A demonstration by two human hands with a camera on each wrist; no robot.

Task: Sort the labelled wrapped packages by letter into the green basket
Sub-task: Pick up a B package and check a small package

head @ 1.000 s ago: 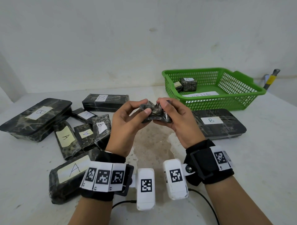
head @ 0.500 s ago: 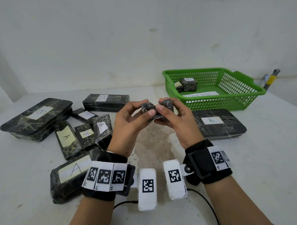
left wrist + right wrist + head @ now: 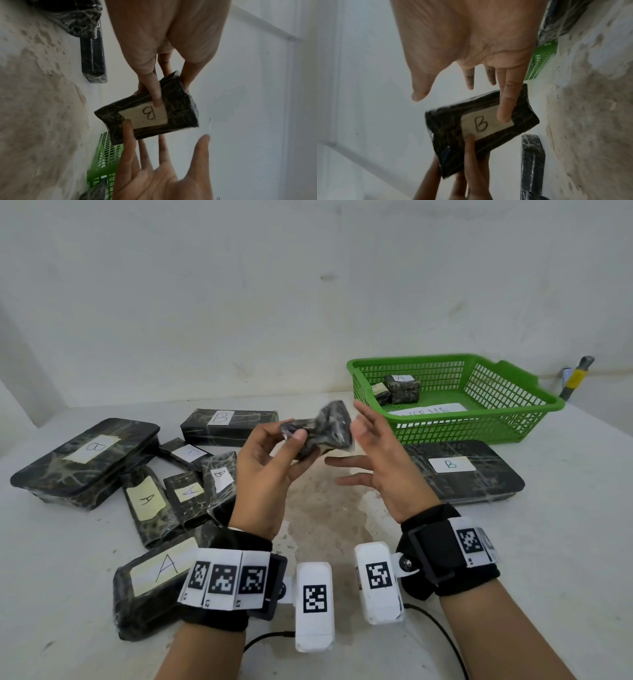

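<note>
My left hand pinches a small dark wrapped package in the air above the table's middle. The wrist views show its paper label with the letter B. My right hand is beside the package with fingers spread and straight. In the right wrist view one straight finger lies against the label. The green basket stands at the back right. Two small packages sit in its left corner, one marked A.
A large flat B package lies in front of the basket. At left lie several more: a large B package, a B box, slim A packages and a big A package. A yellow-banded tool leans at far right.
Both hands held the small package before. Now my right hand has let go and spread its fingers, while my left hand has lifted and turned the package.
</note>
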